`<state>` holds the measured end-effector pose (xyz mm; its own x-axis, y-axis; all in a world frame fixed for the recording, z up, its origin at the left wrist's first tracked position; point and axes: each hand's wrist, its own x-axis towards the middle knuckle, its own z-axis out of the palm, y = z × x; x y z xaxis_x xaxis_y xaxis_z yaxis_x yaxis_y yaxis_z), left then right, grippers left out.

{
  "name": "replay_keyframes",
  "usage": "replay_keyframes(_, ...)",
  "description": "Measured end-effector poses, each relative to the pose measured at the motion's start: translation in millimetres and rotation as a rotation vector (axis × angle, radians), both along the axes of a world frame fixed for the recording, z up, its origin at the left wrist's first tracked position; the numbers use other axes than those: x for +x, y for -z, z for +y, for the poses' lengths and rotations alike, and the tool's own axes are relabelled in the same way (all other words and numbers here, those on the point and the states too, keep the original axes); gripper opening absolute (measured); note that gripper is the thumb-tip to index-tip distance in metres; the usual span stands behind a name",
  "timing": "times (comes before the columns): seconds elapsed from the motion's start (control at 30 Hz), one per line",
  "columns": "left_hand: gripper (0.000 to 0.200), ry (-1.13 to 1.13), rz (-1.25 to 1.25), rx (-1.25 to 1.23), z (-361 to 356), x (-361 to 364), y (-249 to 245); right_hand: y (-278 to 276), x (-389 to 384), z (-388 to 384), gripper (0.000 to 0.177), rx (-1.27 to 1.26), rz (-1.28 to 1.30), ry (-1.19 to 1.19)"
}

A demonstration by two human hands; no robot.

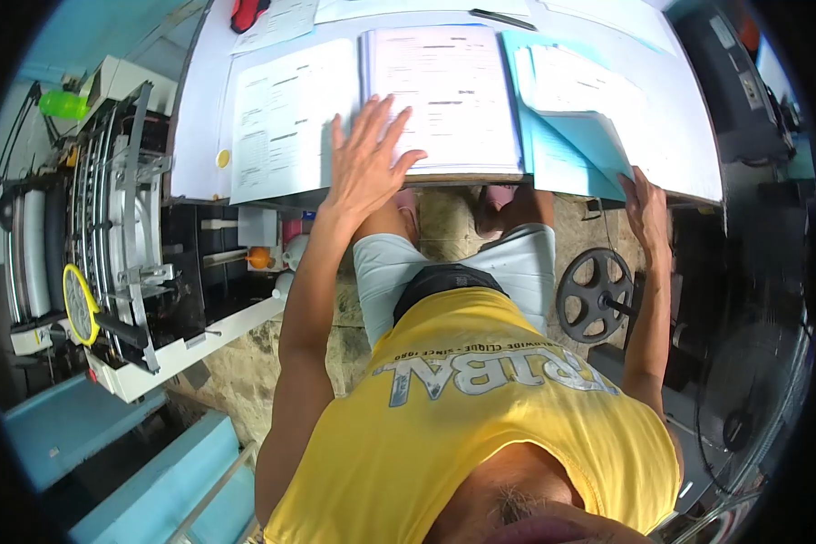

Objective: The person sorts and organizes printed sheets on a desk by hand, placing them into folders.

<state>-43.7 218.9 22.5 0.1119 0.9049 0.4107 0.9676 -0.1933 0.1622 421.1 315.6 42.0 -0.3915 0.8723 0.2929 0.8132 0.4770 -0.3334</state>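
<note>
My left hand [372, 159] lies with its fingers spread over the left edge of a stack of printed forms [444, 100]. Its fingertips also reach toward a white printed sheet [290, 118] on the left. On the right, my right hand [646, 208] is closed at the lower corner of some white sheets [589, 77], which bend up from the pile. Under those sheets lies light blue paper [562, 159], partly covered. The thumb and fingers of my right hand are partly hidden by the sheet corner.
The white table [199, 136] holds a black pen [503, 19], a red and black object [247, 14] and a yellow disc [223, 159]. A machine with rollers [109, 218] stands at the left. A black handwheel [595, 295] sits under the table's right side.
</note>
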Motion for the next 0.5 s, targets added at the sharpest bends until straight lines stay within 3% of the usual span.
replay_keyframes(0.13,0.065,-0.329,0.051,-0.012,-71.6,-76.0,-0.6,-1.8,-4.3,-4.0,0.018,-0.117,-0.012,0.104)
replay_keyframes(0.23,0.054,-0.382,0.424,-0.121,-128.1,-126.3,9.8,7.5,2.6,2.6,0.021,-0.116,-0.002,0.117)
replay_keyframes(0.33,0.042,-0.262,0.581,-0.07,-158.8,-153.0,32.4,5.4,-0.6,-0.3,0.023,-0.098,-0.015,0.129)
replay_keyframes(0.43,0.032,-0.25,0.454,0.004,-159.2,-146.4,23.1,5.7,-0.1,0.0,0.024,-0.11,-0.019,0.144)
replay_keyframes(0.5,0.028,-0.333,0.228,0.064,-151.2,-145.4,15.2,10.6,2.2,1.4,0.023,-0.085,0.004,0.125)
